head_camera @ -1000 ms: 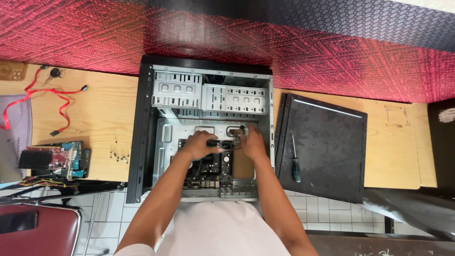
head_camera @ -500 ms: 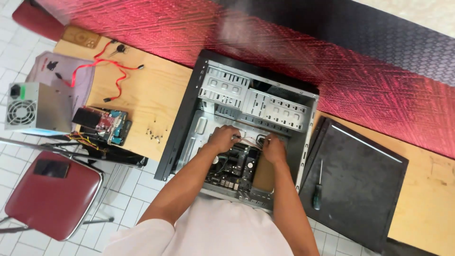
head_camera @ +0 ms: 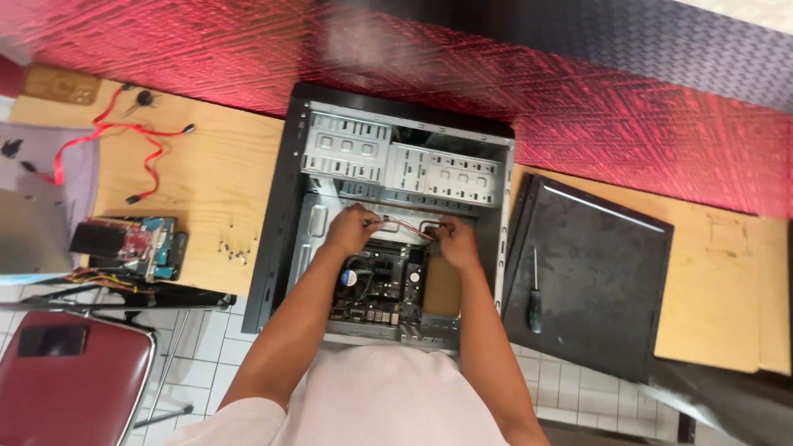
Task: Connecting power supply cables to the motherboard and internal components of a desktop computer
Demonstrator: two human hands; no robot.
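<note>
Inside the open computer case [head_camera: 281, 206], our left hand [head_camera: 351, 230] and right hand [head_camera: 457, 241] each pinch the thin wires [head_camera: 405, 225] above the circuit board [head_camera: 376, 285].

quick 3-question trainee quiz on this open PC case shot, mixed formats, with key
1. True or false: the screwdriver lies inside the case.
2. What do both hands hold? A) wires B) red cable C) chair
3. On what does the screwdriver rest?

Key:
1. False.
2. A: left hand and right hand pinch the wires above the motherboard.
3. The side panel.
</note>
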